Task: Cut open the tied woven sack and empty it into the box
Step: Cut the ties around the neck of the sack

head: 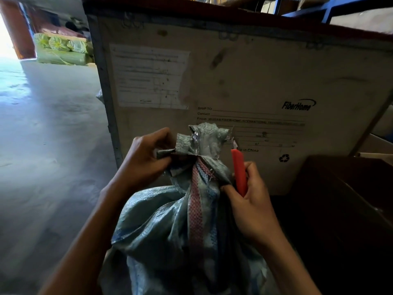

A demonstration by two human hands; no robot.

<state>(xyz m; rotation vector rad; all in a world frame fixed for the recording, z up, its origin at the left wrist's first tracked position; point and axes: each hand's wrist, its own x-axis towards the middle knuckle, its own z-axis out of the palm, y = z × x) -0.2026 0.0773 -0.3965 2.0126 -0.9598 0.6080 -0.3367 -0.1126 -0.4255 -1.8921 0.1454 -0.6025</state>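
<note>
A big printed crate [244, 81] is seen behind; the dark open box [340, 209] sits at right. The woven sack [176, 226] stands upright in front, bulging, judged heavy yet soft and slippery. Its tied neck [202, 150] is pinched by the left hand [144, 158]; that bunched neck is judged the best hold. A red cutter [239, 171] is gripped in the right hand [248, 199].

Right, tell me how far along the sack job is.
Done: nothing cut yet; the woven sack stands upright, its neck still tied shut. In hand: the left hand pinches the bunched top, the right hand holds a red cutter beside the neck. Left: cutting it open and emptying it into the dark box.
</note>
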